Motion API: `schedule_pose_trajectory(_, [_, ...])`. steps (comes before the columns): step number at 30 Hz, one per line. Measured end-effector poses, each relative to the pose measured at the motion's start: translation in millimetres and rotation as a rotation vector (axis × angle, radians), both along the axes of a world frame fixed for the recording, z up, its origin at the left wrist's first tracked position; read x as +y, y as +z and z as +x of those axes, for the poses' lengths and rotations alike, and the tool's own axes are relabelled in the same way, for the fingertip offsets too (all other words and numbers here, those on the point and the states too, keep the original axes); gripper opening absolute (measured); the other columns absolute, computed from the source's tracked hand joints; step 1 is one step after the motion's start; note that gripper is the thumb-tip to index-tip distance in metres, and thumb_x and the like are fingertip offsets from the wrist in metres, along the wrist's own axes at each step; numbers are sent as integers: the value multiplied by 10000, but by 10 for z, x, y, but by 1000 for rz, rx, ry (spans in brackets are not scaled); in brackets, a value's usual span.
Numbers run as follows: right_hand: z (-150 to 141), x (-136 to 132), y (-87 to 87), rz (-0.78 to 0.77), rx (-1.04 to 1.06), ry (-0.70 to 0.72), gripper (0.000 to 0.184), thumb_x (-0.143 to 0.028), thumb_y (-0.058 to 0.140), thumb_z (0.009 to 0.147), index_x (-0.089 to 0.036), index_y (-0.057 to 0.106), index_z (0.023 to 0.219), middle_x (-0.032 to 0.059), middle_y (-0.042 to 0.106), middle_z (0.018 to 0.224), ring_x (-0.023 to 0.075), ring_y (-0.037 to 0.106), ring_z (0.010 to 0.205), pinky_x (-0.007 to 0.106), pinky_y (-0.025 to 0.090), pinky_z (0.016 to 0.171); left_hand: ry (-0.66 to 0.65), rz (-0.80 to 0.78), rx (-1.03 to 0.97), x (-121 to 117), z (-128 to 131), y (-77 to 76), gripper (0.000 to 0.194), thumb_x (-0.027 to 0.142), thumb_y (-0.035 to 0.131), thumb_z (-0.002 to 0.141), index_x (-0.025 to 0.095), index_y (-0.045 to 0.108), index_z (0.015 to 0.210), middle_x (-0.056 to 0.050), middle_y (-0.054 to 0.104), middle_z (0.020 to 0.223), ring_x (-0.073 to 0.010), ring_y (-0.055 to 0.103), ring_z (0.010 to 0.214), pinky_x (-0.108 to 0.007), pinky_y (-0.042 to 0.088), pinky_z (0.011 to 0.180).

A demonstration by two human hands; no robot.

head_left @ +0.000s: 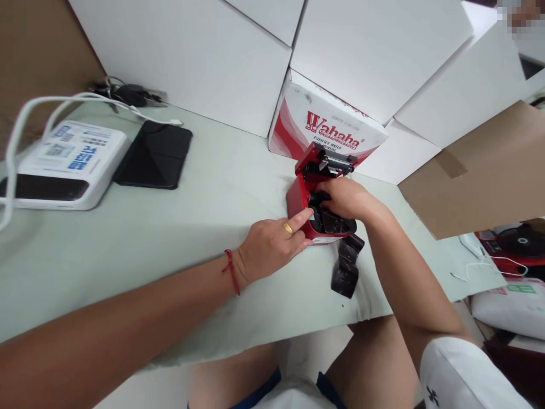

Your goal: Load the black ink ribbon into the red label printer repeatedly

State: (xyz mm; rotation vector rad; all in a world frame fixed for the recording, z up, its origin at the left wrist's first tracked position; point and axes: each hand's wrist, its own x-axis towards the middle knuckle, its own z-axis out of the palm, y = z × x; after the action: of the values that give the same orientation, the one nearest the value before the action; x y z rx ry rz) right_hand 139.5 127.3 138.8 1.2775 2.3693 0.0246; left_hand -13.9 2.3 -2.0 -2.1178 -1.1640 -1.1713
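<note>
A small red printer (297, 199) stands on the table with its lid (307, 159) tipped up and back. My left hand (272, 247) grips its near left corner, the index finger over the rim and the others against the front wall. Inside the compartment are the fingers of my right hand (348, 197), curled at dark parts; what they pinch is hidden. Shiny black film (334, 221) lies in the front of the compartment. A black strip (346, 275) of the same look, creased into segments, trails onto the table beside the printer.
Behind the printer stands a red and white Wahaha carton (293, 122), against stacked white boxes (204, 62). To the left lie a black phone (155, 153), a white device (85, 159) with a cable, and keys (131, 94). A brown cardboard flap (481, 170) juts in at right.
</note>
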Motion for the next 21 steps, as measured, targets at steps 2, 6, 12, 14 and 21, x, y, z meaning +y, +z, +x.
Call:
schedule_pose_trajectory(2, [196, -172, 179, 88, 138, -6, 464, -216, 617, 991, -188, 736, 1438, 144, 782, 1354, 310, 729, 1206, 364, 538, 958, 0, -6, -5, 7, -6, -11, 325, 277, 713, 1053, 185, 697, 741, -88, 839, 1341, -125, 694, 637, -322, 498, 584])
schedule_pose_trajectory(6, [867, -464, 599, 121, 362, -65, 488, -454, 591, 1025, -219, 741, 1426, 103, 823, 1137, 248, 738, 897, 365, 570, 821, -11, -16, -16, 12, -13, -32, 319, 272, 721, 1044, 184, 703, 738, -88, 825, 1377, -121, 680, 623, -320, 484, 579])
schedule_pose_trajectory(12, [1741, -347, 389, -34, 32, -377, 332, -291, 656, 941, -220, 837, 1210, 124, 834, 1204, 299, 776, 1032, 404, 592, 889, -26, -50, -12, 17, -12, -41, 287, 259, 690, 1046, 179, 724, 773, -122, 814, 1390, -146, 723, 668, -330, 458, 563])
schedule_pose_trajectory(14, [1817, -299, 142, -57, -3, -428, 295, -220, 682, 897, -207, 853, 1137, 129, 841, 1181, 313, 782, 1061, 410, 594, 930, -29, -66, -9, 23, -11, -40, 287, 260, 680, 1045, 178, 725, 774, -129, 802, 1412, -150, 728, 670, -334, 455, 558])
schedule_pose_trajectory(21, [1520, -421, -510, -38, 208, -358, 439, -343, 575, 1044, -221, 749, 1428, 110, 764, 1430, 241, 754, 1214, 331, 574, 1024, -18, -21, -2, 28, -11, -8, 299, 252, 687, 1032, 176, 707, 743, -118, 818, 1382, -146, 719, 638, -341, 466, 552])
